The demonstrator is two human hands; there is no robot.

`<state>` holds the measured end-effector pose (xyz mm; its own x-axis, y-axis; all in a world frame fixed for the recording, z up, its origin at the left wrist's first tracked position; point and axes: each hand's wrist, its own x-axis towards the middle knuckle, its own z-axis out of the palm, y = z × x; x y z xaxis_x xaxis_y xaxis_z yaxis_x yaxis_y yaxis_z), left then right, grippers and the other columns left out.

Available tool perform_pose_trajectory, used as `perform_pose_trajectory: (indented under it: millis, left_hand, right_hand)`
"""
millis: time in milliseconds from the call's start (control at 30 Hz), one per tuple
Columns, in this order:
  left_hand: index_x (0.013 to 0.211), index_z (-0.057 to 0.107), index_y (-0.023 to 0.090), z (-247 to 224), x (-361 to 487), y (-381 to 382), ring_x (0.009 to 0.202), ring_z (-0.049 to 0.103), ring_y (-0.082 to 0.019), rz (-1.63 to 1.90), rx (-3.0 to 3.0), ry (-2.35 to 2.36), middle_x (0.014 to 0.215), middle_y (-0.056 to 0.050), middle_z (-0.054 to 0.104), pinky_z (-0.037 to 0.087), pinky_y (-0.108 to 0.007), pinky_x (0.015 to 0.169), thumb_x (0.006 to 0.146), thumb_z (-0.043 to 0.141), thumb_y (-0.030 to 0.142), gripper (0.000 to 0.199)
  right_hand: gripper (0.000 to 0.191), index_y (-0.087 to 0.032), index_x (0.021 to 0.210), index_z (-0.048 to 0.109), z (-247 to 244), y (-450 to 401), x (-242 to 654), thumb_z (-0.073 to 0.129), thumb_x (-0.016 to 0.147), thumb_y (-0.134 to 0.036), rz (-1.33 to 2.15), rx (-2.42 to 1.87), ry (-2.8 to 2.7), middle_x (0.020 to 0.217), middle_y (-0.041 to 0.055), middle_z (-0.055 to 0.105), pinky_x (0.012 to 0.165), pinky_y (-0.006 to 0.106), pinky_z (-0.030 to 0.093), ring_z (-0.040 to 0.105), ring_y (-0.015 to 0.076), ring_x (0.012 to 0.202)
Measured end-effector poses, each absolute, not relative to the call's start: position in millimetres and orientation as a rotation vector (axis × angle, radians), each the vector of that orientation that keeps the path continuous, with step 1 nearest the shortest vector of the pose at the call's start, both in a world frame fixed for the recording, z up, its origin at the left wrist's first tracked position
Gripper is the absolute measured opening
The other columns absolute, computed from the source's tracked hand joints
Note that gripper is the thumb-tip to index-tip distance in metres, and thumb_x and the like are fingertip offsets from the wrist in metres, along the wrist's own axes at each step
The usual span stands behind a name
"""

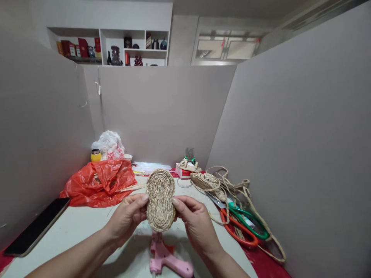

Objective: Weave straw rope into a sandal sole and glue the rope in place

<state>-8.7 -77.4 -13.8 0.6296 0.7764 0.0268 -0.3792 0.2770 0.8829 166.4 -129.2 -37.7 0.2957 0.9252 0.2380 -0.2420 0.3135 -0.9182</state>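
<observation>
Grey boards on three sides, a pale table between them, white shelves at the back, a wide window to their right, a grey ceiling

You've got a rough, matt plant-fibre piece w/ ridged coils over a smooth pink plastic glue gun twd the near edge of the desk, whose pale top looks matt. By your L edge the phone shows smooth black glass; the far L corner has a shiny, crinkly red plastic bag & a thin translucent white bag. R edge: orange scissors, glossy plastic handles, metal blades, nr coarse matt fibre cord.
</observation>
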Motion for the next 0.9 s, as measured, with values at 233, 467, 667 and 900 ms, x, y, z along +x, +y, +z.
perform_pose_trajectory:
  millis: [233,467,667,900]
  left_hand:
    - [0.077,0.071,0.011,-22.8,-8.5,-69.0,0.07,0.062,-0.017,0.762,0.953,0.46,0.075,-0.008,0.07,0.046,-0.029,0.071,0.075,0.072,0.03,0.019]
    - [0.075,0.072,0.011,-23.3,-8.6,-72.1,0.067,0.062,-0.016,0.76,0.882,0.481,0.07,-0.005,0.069,0.046,-0.028,0.068,0.069,0.077,0.028,0.019]
    - [0.077,0.072,0.012,-20.2,-7.7,-75.9,0.066,0.061,-0.014,0.773,0.913,0.454,0.073,-0.006,0.071,0.047,-0.026,0.067,0.071,0.076,0.027,0.016]
    - [0.095,0.072,0.011,-14.4,-6.6,-84.6,0.072,0.065,-0.017,0.801,1.0,0.418,0.083,-0.011,0.073,0.05,-0.029,0.073,0.073,0.074,0.027,0.028]
  right_hand:
    - [0.018,-0.018,0.071,0.074,-36.3,-131.3,165.0,0.079,0.068,-0.035,0.99,-0.863,-0.875,0.056,-0.0019,0.064,0.051,0.023,0.045,0.052,0.0107,0.052]
    - [0.022,-0.019,0.065,0.07,-32.6,-131.4,163.9,0.084,0.061,-0.035,1.237,-0.797,-0.755,0.055,-0.0034,0.061,0.046,0.021,0.044,0.051,0.0082,0.046]
    - [0.023,-0.018,0.065,0.07,-31.0,-131.5,162.9,0.085,0.059,-0.034,1.267,-0.78,-0.739,0.056,-0.0036,0.063,0.044,0.019,0.043,0.052,0.0076,0.045]
    - [0.02,-0.015,0.068,0.073,-25.9,-125.1,157.4,0.086,0.061,-0.028,1.271,-0.815,-0.828,0.055,-0.0021,0.065,0.049,0.019,0.046,0.054,0.0076,0.048]
